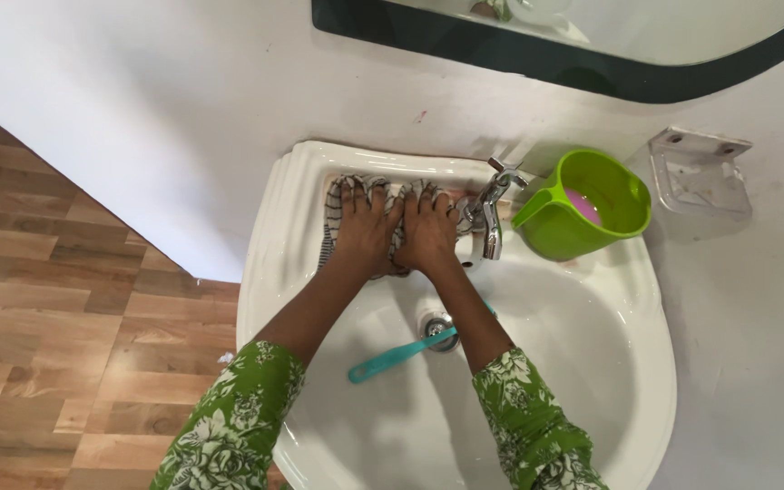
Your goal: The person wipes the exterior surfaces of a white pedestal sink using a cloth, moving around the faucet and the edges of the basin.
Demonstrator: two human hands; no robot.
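Observation:
A striped grey-and-white cloth (339, 193) lies on the back ledge of the white sink (628, 381). My left hand (365, 227) and my right hand (428, 229) lie side by side on top of it, palms down, fingers spread and pressing it against the ledge. Most of the cloth is hidden under the hands. Both forearms reach over the basin, with green floral sleeves at the elbows.
A metal tap (492, 213) stands just right of my right hand. A green plastic jug (583, 213) with something pink inside sits on the sink's back right corner. A teal brush (392, 357) lies in the basin near the drain (437, 328). A white wall-mounted soap holder (700, 172) and a mirror (592, 45) hang above.

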